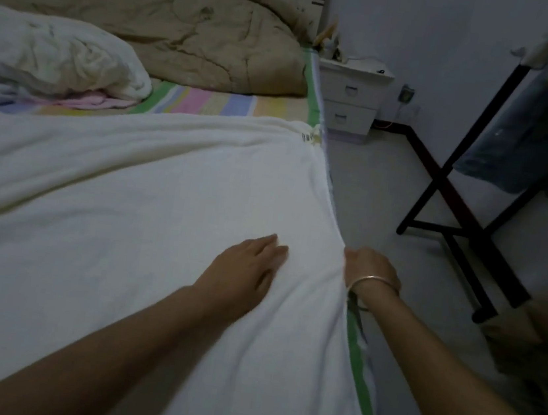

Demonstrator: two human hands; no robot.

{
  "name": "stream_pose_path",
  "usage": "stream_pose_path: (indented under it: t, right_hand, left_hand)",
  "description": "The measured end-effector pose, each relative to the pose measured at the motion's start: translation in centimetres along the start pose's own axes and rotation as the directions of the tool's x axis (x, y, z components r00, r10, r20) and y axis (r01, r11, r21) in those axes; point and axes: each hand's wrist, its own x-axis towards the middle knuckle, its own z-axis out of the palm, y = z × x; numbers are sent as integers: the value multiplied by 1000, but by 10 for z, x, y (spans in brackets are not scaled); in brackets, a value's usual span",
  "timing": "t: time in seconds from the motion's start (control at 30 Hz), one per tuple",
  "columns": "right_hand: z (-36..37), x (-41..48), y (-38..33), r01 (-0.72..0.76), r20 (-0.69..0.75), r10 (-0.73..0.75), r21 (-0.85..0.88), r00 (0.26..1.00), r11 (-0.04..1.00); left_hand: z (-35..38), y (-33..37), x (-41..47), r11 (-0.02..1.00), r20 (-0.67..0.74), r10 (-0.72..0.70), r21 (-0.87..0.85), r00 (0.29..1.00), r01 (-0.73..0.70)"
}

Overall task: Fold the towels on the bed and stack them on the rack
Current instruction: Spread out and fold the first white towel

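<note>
A large white towel lay spread flat over the near half of the bed. It reached across to the bed's right edge, and its far right corner, with a small label, sat on that edge. The left hand rested palm down on the towel close to the right edge, its fingers straight and together, holding nothing. The right hand, with a thin bangle on its wrist, was just beside it at the bed's right edge. Its fingers were curled over the towel's border and gripped it, and the cloth was drawn into creases there. Beyond the towel a band of the pastel-striped sheet showed bare. At the far left edge lay a heap of crumpled white cloth, with a pink cloth poking out beneath it. A beige quilt was bunched along the head of the bed. Off the far right corner stood a white nightstand with two drawers. Well apart from the bed, on the grey floor, stood a black-framed rack with a blue cloth hanging from it.
</note>
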Motion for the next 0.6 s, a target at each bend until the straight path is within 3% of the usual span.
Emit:
stream_pose_path:
  t: [0.13, 0.27, 0.4, 0.6]
  right_hand:
    - [-5, -21, 18, -14, 130, -2, 120, 992, 993]
    - [3, -72, 22, 29, 184, -47, 99, 982, 995]
    - [11, -127, 46, 141, 53, -143, 30, 988, 989]
    - [20, -167, 71, 63, -141, -63, -3, 988, 998]
  left_hand:
    - [1, 12, -44, 997, 156, 1, 82, 988, -14]
    - [8, 20, -76, 989, 180, -33, 146, 983, 6]
    - [13, 32, -100, 990, 144, -31, 140, 989, 11]
    - [13, 46, -141, 992, 97, 5, 128, 995, -17]
